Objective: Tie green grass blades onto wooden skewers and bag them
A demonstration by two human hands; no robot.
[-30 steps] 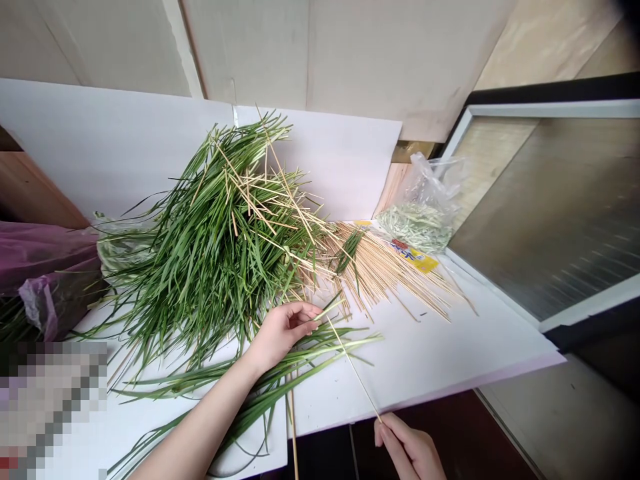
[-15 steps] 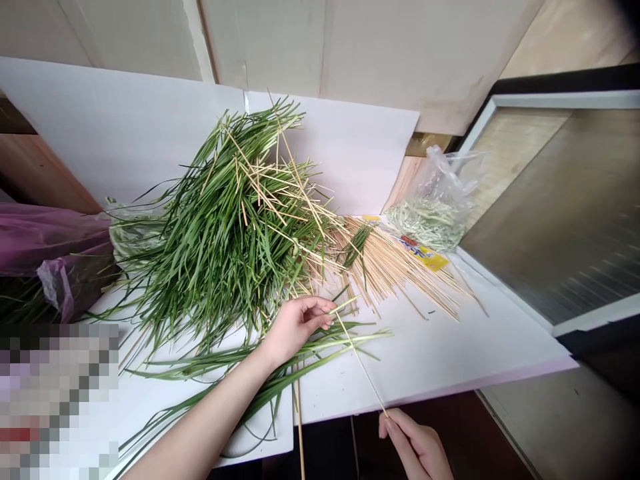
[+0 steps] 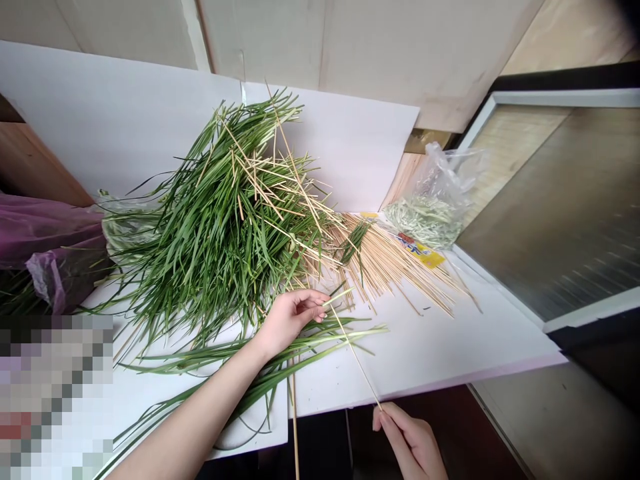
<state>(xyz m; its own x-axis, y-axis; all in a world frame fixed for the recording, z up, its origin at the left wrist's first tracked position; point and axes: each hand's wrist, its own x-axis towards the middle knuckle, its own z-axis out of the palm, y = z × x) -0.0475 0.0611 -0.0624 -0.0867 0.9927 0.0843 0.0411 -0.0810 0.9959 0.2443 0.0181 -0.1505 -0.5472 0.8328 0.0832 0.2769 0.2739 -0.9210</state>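
My left hand (image 3: 296, 319) is closed in a pinch on a garlic chive (image 3: 341, 295), whose pale end sticks out past the fingertips. At the same spot is the upper end of a thin bamboo skewer (image 3: 357, 359); whether its tip is in the chive is hidden by my fingers. My right hand (image 3: 411, 437) grips the skewer's lower end, off the table's front edge. Under my left wrist lie loose garlic chives (image 3: 330, 345). Behind them rises a big heap of green chives (image 3: 215, 240) with several skewers strewn on top.
A spread of bamboo skewers (image 3: 395, 267) lies right of the heap, with a small chive bundle (image 3: 356, 241) on it. Clear bags (image 3: 425, 217) and pink bags (image 3: 50, 230) flank the table (image 3: 480, 333). One skewer (image 3: 295, 427) juts over the front edge.
The view has shifted slightly. Both hands keep their hold on the chive and the skewer, with hardly any change between them.
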